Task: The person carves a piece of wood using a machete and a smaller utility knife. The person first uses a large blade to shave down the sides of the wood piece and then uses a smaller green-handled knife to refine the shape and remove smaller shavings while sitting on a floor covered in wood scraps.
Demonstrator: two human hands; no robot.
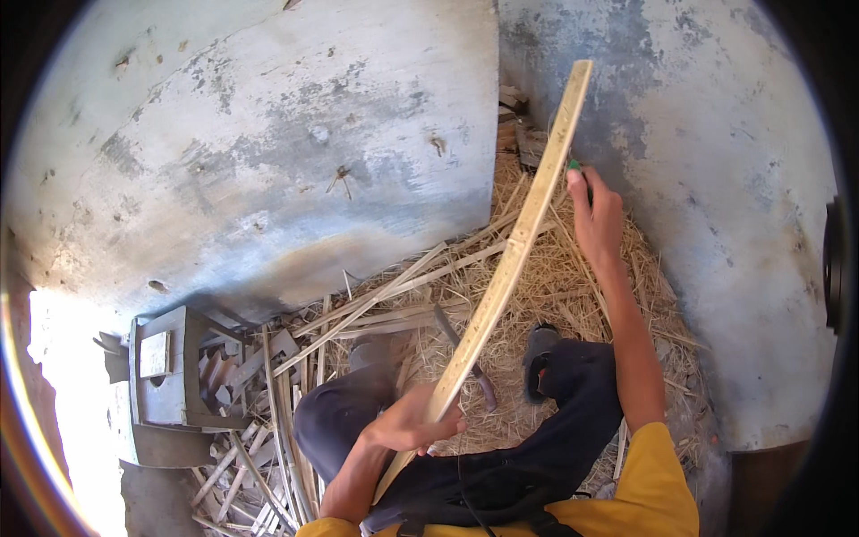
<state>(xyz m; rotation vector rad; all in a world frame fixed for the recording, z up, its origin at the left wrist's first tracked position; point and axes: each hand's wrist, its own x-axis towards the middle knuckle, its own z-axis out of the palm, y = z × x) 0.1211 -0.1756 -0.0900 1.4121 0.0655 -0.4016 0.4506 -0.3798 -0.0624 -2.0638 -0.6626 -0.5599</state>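
A long, pale split-bamboo slat [503,273] runs slantwise from my lap up toward the far right, with a node near its middle. My left hand [416,421] is closed round its lower part, above my left thigh. The slat's lower end passes beneath that hand. Near the upper part of the slat, my right hand [598,215] is closed on a small green-handled tool [574,166]. Only the green end shows clearly, with the thumb against it. A thin dark edge lies beside the slat there, too small to make out.
Straw-like shavings [573,277] cover the ground between my feet and the walls. Loose bamboo strips [394,291] lie ahead, beside a curved dark tool [465,358]. A grey box-like frame [165,376] stands at left among scraps. A worn painted wall [295,116] rises ahead.
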